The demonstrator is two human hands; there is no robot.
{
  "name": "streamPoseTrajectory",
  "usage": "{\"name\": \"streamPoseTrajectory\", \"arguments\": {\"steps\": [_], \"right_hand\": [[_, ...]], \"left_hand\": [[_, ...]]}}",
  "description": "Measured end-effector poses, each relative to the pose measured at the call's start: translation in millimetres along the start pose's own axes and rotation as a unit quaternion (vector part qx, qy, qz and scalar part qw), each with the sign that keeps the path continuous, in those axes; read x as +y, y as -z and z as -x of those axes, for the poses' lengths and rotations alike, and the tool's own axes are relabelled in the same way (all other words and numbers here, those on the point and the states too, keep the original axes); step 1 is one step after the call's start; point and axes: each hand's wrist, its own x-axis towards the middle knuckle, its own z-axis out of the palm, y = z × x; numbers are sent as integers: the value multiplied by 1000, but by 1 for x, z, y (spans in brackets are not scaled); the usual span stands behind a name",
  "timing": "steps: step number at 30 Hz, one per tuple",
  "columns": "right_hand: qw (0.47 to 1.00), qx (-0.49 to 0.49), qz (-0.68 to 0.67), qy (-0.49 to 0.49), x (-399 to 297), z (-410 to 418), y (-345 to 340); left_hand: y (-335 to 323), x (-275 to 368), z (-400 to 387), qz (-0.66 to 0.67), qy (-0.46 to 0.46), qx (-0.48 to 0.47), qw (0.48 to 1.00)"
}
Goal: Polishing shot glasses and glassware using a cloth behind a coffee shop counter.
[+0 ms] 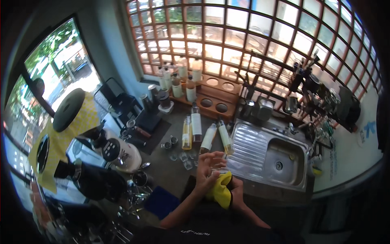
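Note:
My right hand (237, 190) grips a yellow cloth (223, 192) close to my body. My left hand (205, 170) is beside it, palm towards the cloth, its fingers apart and slightly curved. A clear glass piece (225, 172) shows between the two hands, at the cloth's upper edge. The left thumb lies at this glass, but whether that hand bears it I cannot tell. Just beyond my fingers stand labelled glass bottles, among them a yellow one (225, 138) and an amber one (208, 138). Small clear glasses (186, 161) are on the counter to the left.
A steel sink (286, 161) with a ridged drainboard (249, 149) is at the right. Behind the bottles runs a wooden bottle rack (213, 106). Coffee grinders (122, 152), a portafilter (141, 131) and a blue cloth (161, 201) are at the left. Utensils (304, 70) hang by the window grille.

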Motion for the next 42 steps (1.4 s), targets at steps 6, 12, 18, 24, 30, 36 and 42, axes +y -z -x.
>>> {"name": "streamPoseTrajectory", "arguments": {"steps": [6, 12, 18, 24, 30, 36, 42], "right_hand": [[929, 106, 330, 127, -17, 24, 40], [966, 252, 47, 21, -13, 96, 34], [938, 276, 147, 148, -26, 181, 20], [927, 356, -85, 86, 22, 312, 19], [871, 403, -250, 127, 4, 443, -5], [842, 528, -30, 107, 42, 530, -10], [676, 654, 311, 135, 7, 582, -5]], "left_hand": [[8, -51, 16, 32, 305, -83, 948], [-30, -34, 22, 59, 245, -313, 916], [-97, -29, 94, 181, 237, -296, 907], [-177, -23, 201, 195, 270, -190, 923], [-223, -8, 293, 167, 225, -396, 874], [-268, -13, 360, 89, 391, -538, 742], [-308, -1, 406, 166, 494, -552, 651]]}}
